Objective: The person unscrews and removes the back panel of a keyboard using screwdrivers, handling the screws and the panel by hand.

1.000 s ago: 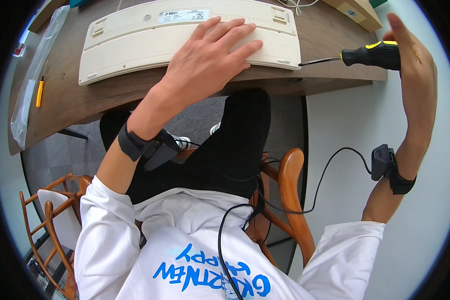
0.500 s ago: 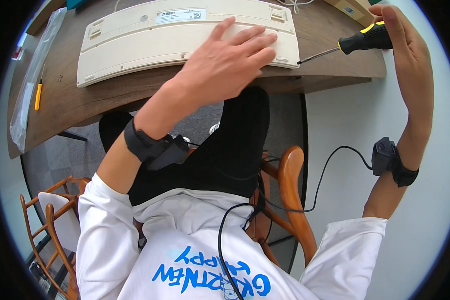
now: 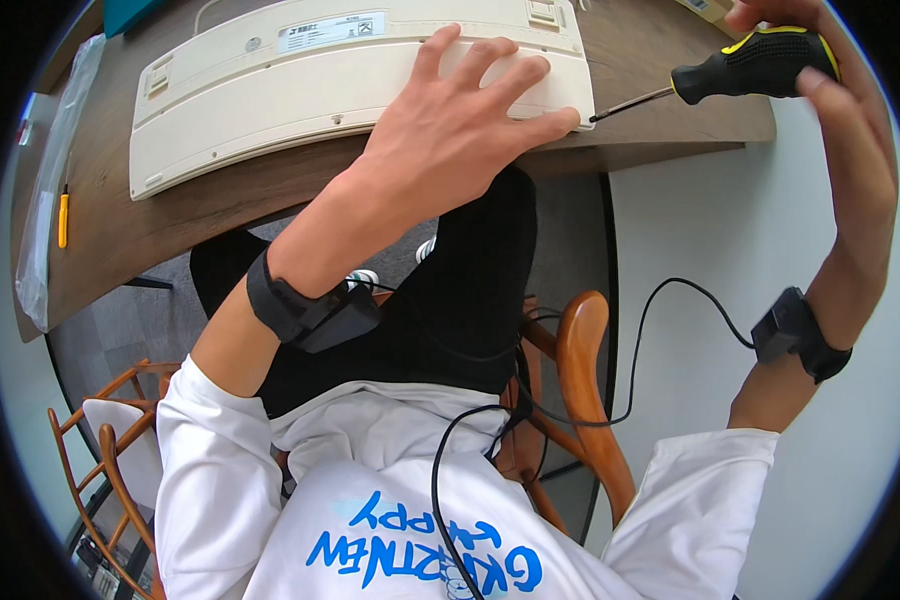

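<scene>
An off-white keyboard (image 3: 270, 100) lies upside down along the desk's front edge, with a label, two feet and small screw holes on its underside. My left hand (image 3: 450, 140) rests on its right half, fingers spread, the thumb near the lower right corner. My right hand (image 3: 840, 120) grips a black-and-yellow screwdriver (image 3: 730, 70) by the handle; its thin shaft slants down leftward to the keyboard's lower right corner, where the tip touches or nearly touches. Whether it sits in a screw is too small to tell.
The wooden desk (image 3: 120, 240) also holds a long clear plastic bag (image 3: 45, 240), a small yellow screwdriver (image 3: 63, 215), a teal box (image 3: 130, 12) and a cardboard box (image 3: 708, 10). Below are my legs, a wooden chair (image 3: 590, 390) and another chair (image 3: 110, 470); black cables run from wrist devices.
The screwdriver handle has risen and now slants more steeply, my right fingers shifting around it. My left hand has slid right with fingers more spread. The keyboard appears slightly further left.
</scene>
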### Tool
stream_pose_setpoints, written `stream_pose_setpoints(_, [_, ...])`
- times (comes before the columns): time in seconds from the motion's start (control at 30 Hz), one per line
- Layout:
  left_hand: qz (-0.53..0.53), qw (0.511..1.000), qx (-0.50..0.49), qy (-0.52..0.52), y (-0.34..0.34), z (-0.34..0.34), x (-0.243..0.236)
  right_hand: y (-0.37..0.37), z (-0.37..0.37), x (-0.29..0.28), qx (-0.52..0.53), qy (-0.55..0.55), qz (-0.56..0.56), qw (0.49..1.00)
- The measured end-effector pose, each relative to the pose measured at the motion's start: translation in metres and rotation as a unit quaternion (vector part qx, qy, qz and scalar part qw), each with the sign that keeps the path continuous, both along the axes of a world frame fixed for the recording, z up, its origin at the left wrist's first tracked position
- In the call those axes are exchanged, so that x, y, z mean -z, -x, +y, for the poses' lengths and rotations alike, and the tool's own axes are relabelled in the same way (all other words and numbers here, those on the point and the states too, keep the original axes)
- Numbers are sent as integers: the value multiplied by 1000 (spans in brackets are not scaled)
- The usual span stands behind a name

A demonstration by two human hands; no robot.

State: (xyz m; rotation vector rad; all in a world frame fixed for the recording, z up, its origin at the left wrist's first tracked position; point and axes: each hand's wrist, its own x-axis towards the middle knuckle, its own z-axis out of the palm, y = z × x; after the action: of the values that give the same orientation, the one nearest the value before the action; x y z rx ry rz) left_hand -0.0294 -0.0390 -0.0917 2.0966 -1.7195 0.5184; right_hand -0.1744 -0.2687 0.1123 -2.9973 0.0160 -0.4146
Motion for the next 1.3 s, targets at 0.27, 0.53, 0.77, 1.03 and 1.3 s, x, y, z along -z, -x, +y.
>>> stream_pose_setpoints(0.27, [0, 999, -1, -53, 13, -6, -5, -2, -26, 6, 165, 46, -51, 984])
stream_pose_setpoints(0.53, [-1, 999, 18, -33, 10, -6, -2, 11, -15, -2, 57, 58, -24, 996])
stream_pose_setpoints(0.77, [4, 999, 17, -31, 11, -8, 1, 14, -12, -2, 41, 43, -11, 998])
stream_pose_setpoints(1.03, [-25, 999, 23, -17, 10, -7, -4, 14, -12, -2, 37, 32, -8, 999])
stream_pose_setpoints(1.3, [-27, 999, 28, 22, 8, -10, 4, 3, -26, 6, 129, 33, -37, 990])
